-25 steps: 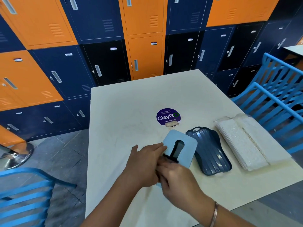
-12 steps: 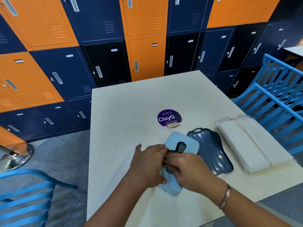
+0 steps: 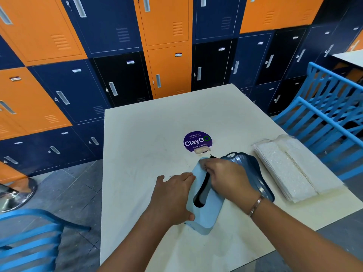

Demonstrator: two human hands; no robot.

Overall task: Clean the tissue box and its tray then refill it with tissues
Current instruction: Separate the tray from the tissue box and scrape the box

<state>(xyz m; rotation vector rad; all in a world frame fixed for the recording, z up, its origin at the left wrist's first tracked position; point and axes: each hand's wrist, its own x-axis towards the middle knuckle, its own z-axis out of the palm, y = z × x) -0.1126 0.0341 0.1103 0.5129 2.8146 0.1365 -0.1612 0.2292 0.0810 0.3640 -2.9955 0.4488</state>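
Observation:
A light blue tissue box [image 3: 206, 216] with a long dark slot lies on the cream table [image 3: 149, 130], its near end towards me. My left hand [image 3: 172, 191] grips its left side, thumb hooked at the near corner. My right hand [image 3: 225, 177] lies over the far end with curled fingers, and a bit of what looks like a dark cloth [image 3: 213, 156] pokes out past them. The dark blue ribbed tray [image 3: 257, 173] lies just right of the box, partly under my right wrist. A flat pack of white tissues [image 3: 290, 169] lies further right.
A round purple ClayGo sticker [image 3: 197, 141] is stuck on the table beyond the box. Blue slatted chairs stand at the right [image 3: 330, 114] and near left [image 3: 29, 242]. Orange and navy lockers [image 3: 167, 55] line the wall behind the table.
My right hand has slid along the box from its near end to its far end. The box has tipped lower and swung its near end towards me, still held by my left hand.

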